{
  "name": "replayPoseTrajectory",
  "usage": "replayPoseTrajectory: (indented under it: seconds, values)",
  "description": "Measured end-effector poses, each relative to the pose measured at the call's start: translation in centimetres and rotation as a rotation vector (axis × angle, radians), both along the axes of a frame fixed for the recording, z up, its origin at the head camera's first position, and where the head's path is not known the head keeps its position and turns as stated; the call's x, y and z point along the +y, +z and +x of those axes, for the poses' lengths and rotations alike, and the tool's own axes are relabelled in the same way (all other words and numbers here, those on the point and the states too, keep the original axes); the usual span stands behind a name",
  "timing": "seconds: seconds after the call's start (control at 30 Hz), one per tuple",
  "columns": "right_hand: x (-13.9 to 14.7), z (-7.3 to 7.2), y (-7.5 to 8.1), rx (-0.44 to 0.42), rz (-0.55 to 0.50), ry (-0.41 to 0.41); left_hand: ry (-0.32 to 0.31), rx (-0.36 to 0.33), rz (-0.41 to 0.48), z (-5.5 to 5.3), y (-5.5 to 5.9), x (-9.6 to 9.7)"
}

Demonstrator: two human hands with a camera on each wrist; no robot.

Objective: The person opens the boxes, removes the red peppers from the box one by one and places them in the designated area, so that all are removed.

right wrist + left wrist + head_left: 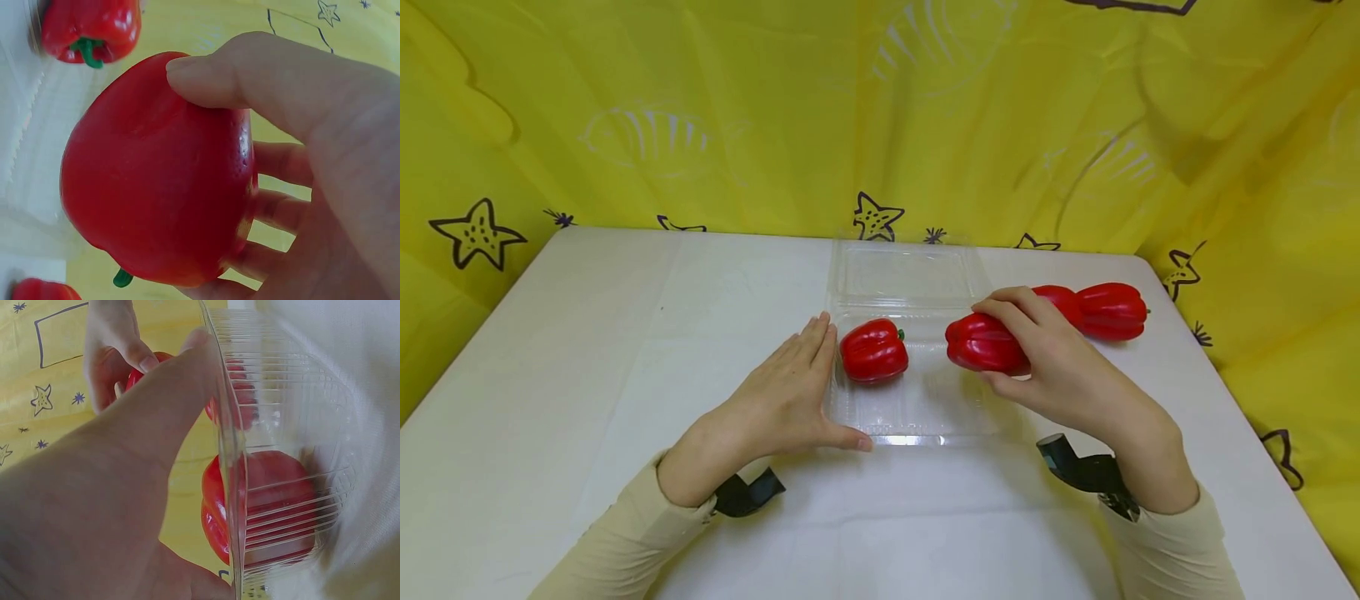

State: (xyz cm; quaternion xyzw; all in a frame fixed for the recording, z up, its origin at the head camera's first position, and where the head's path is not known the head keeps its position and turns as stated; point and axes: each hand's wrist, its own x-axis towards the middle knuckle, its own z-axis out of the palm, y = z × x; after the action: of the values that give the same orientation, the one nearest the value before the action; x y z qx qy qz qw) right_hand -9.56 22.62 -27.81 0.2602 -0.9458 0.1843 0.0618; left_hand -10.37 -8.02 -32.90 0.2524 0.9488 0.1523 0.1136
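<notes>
A clear plastic clamshell box (pixel 925 439) lies with its lid (pixel 906 275) folded back toward the curtain. One red bell pepper (pixel 874 352) sits in its left part, green stem pointing right. Along the box's left side rests my left hand (pixel 782 392), fingers straight, thumb stretched out at the front rim. My right hand (pixel 1045 358) grips a second red bell pepper (pixel 156 169) above the box's right part, thumb on one side and fingers around the other. In the left wrist view the boxed pepper (pixel 275 506) shows through the ribbed clear wall.
Two more red bell peppers lie to the right, one partly behind my right hand; the farther pepper (pixel 1112 311) has its stem to the right. The white table (pixel 550 358) ends at a yellow curtain (pixel 775 125) at the back and sides.
</notes>
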Motion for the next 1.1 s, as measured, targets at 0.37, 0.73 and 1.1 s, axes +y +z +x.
replayPoseTrajectory:
  seconds: [0.37, 0.73, 1.1]
  values:
    - [2.4, 0.0, 0.7, 0.041, -0.034, -0.077, -0.001, -0.001, 0.006, 0.0, -0.1, 0.0]
    - [3.8, 0.1, 1.1, -0.01, -0.009, -0.154, 0.001, -0.001, 0.008, 0.0, 0.1, 0.0]
    - [5.0, -0.2, 0.8, -0.022, 0.045, -0.186, 0.007, -0.005, 0.014, 0.0, 0.1, 0.0]
